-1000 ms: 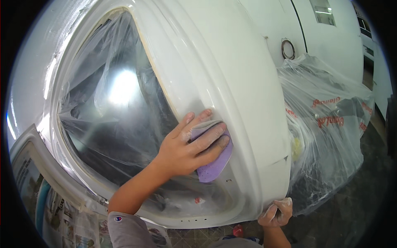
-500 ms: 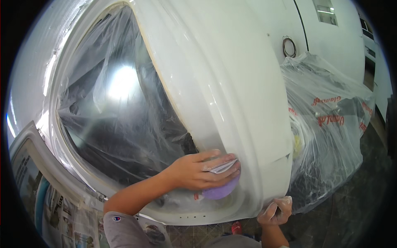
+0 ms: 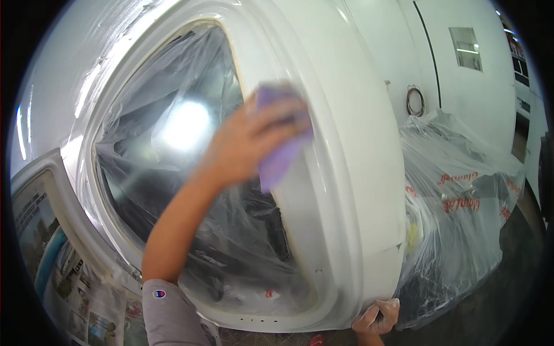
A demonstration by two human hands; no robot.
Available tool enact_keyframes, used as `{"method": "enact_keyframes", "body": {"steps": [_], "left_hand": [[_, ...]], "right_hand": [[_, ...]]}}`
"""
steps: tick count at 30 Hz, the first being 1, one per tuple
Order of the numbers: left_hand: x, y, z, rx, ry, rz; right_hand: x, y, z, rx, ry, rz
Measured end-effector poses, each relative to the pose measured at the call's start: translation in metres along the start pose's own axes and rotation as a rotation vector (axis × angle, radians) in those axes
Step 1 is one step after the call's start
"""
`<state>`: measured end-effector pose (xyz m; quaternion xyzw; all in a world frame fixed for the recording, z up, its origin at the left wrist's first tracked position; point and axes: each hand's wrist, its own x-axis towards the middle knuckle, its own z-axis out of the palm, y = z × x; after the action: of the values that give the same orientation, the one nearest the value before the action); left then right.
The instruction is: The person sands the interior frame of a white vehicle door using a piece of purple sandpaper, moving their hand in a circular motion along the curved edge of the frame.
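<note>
My left hand, blurred by motion, presses a purple perforated sanding sheet against the white vehicle frame, beside the upper right side of an opening covered in crumpled clear plastic. My fingers lie over the sheet. At the bottom right of the frame, my right hand has its dusty fingers curled on the lower edge of the white body panel.
At lower left stands an open door masked with printed paper. Plastic sheeting drapes a bulky shape on the right, over a dark floor. A coiled hose hangs on the white wall.
My left hand and the sanding sheet have swept down, then far up along the frame. My right hand stays at the panel's lower edge. The view has shifted slightly.
</note>
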<state>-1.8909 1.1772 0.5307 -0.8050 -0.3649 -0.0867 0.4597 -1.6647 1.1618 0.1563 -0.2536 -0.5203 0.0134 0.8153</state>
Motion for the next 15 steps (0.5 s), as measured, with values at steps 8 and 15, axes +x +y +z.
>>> {"method": "enact_keyframes", "body": {"steps": [8,15], "left_hand": [[-0.029,0.012,0.022,0.121,0.017,0.244],[0.013,-0.039,-0.010,0.081,0.065,-0.002]], "right_hand": [[0.009,-0.008,-0.011,0.129,-0.096,0.071],[0.028,-0.019,-0.011,0.088,-0.107,-0.005]]}}
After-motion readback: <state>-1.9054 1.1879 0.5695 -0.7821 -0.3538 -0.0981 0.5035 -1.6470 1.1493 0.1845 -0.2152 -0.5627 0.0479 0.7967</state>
